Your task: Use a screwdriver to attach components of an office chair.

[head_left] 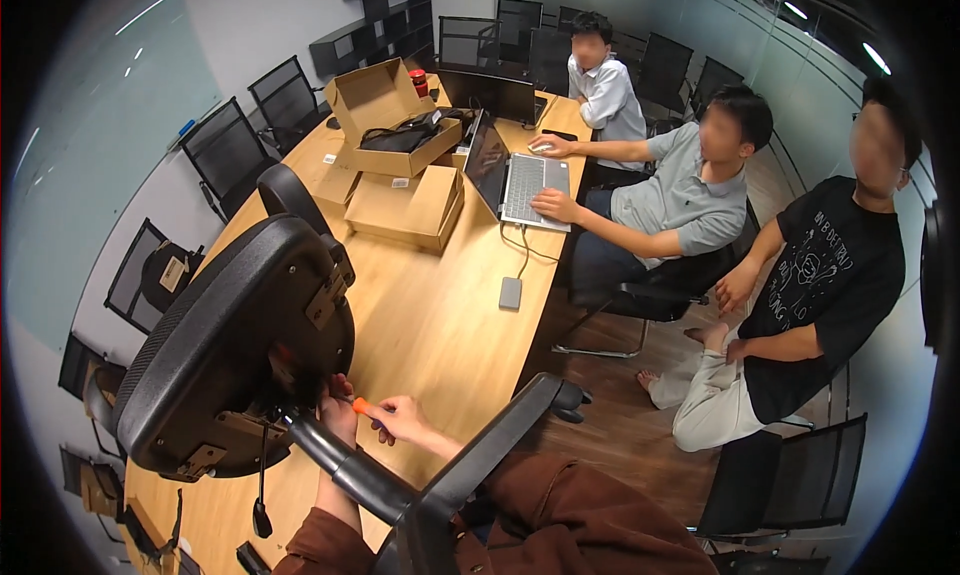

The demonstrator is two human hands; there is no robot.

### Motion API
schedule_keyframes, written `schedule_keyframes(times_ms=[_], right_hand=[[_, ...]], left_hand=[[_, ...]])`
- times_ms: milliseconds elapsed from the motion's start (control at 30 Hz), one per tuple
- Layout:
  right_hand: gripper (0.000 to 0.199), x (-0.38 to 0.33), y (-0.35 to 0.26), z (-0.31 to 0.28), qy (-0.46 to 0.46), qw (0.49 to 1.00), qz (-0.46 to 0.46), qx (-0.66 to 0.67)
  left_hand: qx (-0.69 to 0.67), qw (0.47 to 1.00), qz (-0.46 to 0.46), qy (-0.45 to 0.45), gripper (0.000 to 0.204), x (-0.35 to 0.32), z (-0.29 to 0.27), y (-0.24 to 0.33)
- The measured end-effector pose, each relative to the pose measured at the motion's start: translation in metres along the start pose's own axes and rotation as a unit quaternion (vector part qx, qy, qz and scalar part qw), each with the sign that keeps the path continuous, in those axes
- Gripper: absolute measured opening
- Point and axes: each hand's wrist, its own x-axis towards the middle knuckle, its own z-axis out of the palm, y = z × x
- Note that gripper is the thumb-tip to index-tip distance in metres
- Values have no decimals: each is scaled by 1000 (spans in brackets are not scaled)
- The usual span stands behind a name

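Observation:
A black office chair (pixel 240 350) lies tipped over on the wooden table, its underside with metal plates turned toward me. Its black gas post (pixel 345 462) runs down to the legged base (pixel 480 465) close to my body. Behind the post, my left hand (pixel 338 410) is curled up close to the seat's underside; the post partly covers it, and what its fingers hold is hidden. My right hand (pixel 402 421) is closed around a screwdriver (pixel 361 405) with an orange handle, pointed toward my left hand and the seat. A lever (pixel 262 495) hangs from the mechanism.
Open cardboard boxes (pixel 405 210) with black parts stand farther up the table (pixel 440 315). Beside them are a laptop (pixel 535 187) and a small grey cabled box (pixel 510 293). Three people (pixel 670 190) sit or stay along the right side. Mesh chairs (pixel 225 155) line the left wall.

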Motion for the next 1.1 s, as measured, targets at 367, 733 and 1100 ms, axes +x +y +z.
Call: schedule_keyframes(times_ms=[367, 733, 1100], right_hand=[[40, 12, 15, 2, -82, 969, 127, 194], [42, 6, 9, 1, -85, 986, 82, 116], [29, -21, 1, -8, -5, 971, -182, -156]], left_hand=[[197, 980, 7, -38, 37, -61, 36, 0], [316, 943, -87, -55, 36, -104, 38, -1], [251, 966, -37, -45, 39, -102, 47, -3]])
